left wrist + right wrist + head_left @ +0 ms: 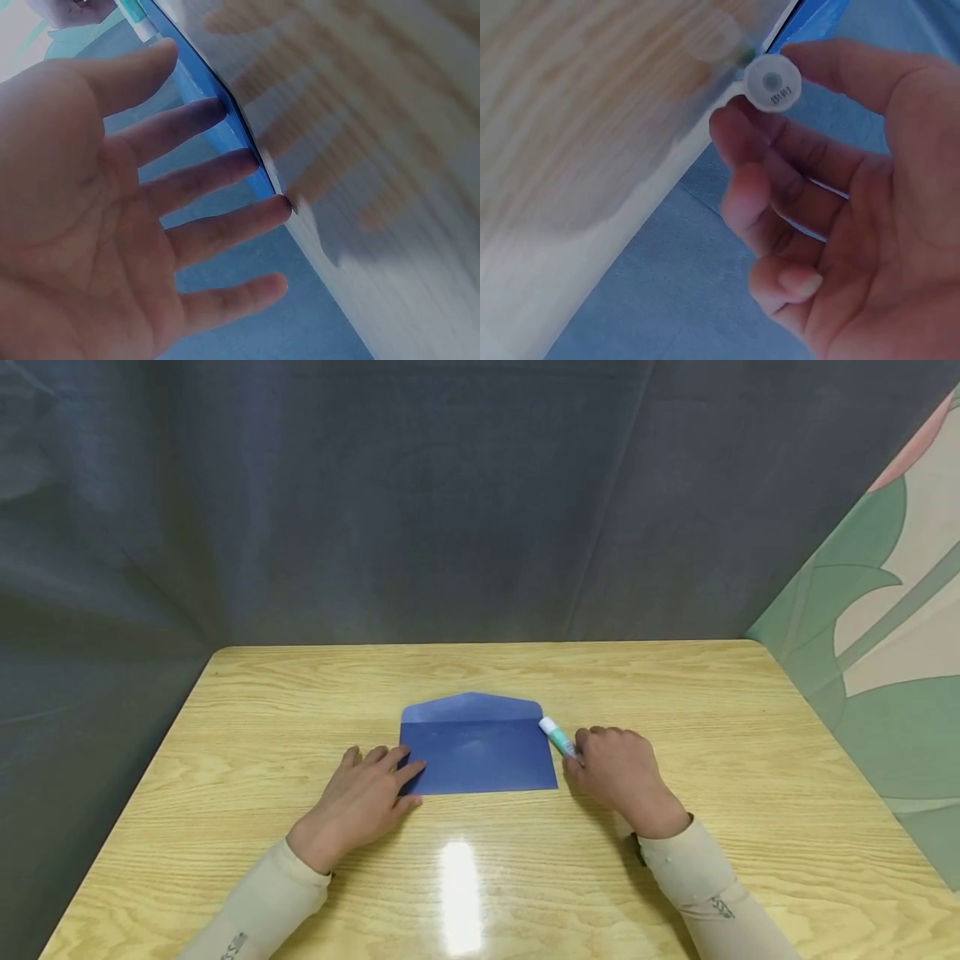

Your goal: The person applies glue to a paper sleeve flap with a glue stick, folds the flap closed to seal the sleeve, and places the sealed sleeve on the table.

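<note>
A dark blue envelope (480, 758) lies on the table with its pointed flap unfolded toward the back. My left hand (367, 797) rests at its left edge, fingers spread, some fingertips on the paper; the left wrist view shows the palm of this hand (112, 202) and the straight fingers. Between thumb and fingers my right hand (618, 772) holds a glue stick (558, 737), its white cap end against the envelope's upper right side. In the right wrist view, the round end of the glue stick (772, 82) shows between the thumb and fingers of this hand (855, 202).
The wooden table (262, 735) carries a bright light reflection near its front. A dark blue-grey curtain (450, 510) hangs behind and to the left. At the right is a cloth with a leaf pattern (900, 718).
</note>
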A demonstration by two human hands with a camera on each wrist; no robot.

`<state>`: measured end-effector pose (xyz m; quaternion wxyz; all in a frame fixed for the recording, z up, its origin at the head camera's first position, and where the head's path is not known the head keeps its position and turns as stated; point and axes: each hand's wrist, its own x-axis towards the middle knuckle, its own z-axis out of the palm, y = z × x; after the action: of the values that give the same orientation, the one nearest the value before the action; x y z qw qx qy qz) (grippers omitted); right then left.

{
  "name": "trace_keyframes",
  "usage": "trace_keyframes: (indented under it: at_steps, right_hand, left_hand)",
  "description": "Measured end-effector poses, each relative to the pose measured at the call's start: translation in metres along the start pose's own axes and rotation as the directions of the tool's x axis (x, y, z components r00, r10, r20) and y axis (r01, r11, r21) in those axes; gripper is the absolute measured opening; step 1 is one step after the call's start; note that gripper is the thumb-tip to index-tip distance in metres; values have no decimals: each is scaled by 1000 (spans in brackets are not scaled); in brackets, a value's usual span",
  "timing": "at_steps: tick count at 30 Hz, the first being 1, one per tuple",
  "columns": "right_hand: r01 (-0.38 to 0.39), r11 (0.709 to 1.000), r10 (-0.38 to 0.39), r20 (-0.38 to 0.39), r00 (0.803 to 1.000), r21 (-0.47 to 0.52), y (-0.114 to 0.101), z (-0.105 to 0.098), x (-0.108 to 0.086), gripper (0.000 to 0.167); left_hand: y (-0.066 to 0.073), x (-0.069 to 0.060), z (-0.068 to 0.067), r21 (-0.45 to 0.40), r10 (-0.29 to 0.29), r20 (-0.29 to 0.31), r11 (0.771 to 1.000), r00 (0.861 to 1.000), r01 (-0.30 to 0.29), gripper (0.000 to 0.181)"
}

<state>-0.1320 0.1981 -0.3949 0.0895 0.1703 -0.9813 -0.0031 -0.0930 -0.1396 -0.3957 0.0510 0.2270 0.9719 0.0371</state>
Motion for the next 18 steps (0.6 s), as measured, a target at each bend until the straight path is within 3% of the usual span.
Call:
trace_keyframes:
  at_steps: [13, 18]
  right_hand:
    - [35, 999, -34, -101, 994, 10, 8, -2, 1, 16]
    - [70, 997, -64, -134, 989, 40, 8, -7, 1, 17]
  left_hand:
    - [-3, -2, -6, -83, 33, 72, 996, 997, -27, 52]
    - [-3, -3, -8, -50, 67, 45, 997, 997, -65, 53]
